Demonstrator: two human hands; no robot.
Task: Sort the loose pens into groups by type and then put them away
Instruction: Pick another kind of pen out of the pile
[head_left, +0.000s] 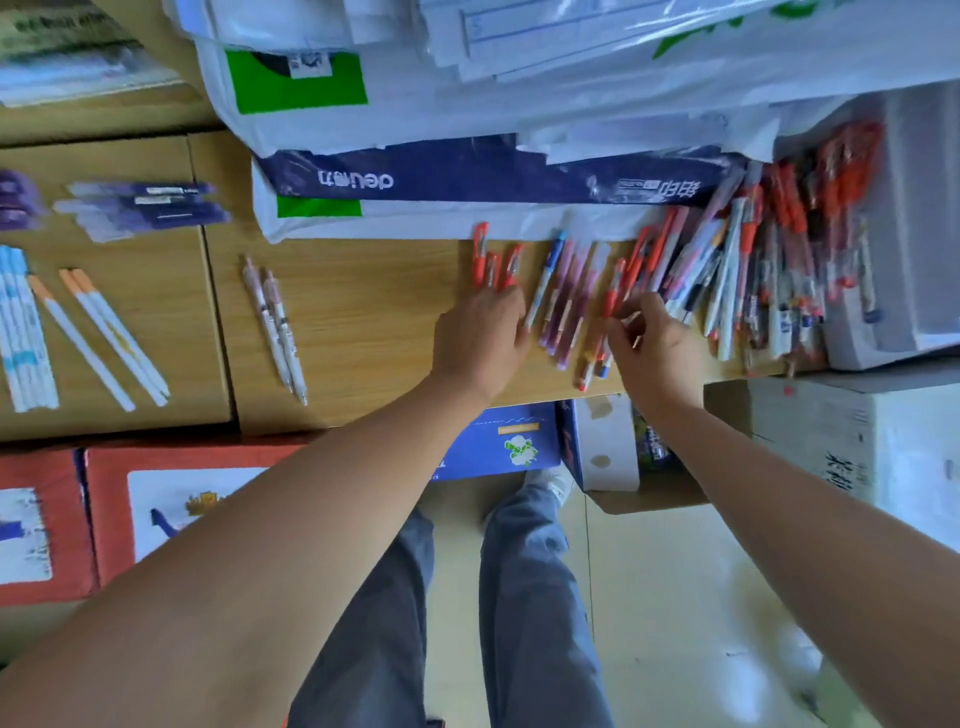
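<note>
Three short red pens (493, 260) lie side by side on the wooden table (363, 312) just below the paper ream (467, 179). My left hand (480, 332) rests flat with its fingers straight on their near ends, holding nothing. My right hand (655, 345) is narrow, its fingertips curled in a pinch on a red-gripped pen (614, 291) at the near edge of the unsorted heap (753, 270), though blur stops me being sure it grips only that one. I judge the step to be drawing one pen out of the heap and laying it with its like. To do it well I would lift the pen clear before moving it across, so it does not drag the purple pens (569, 304) or the blue-capped pen (545, 278), which lie between my hands, out of their row. I would use the left fingers as a stop to square the red group's ends, then set the new pen parallel, touching its neighbour. Since the heap reaches close to the table's near edge, a careless tug could send pens to the floor.
</note>
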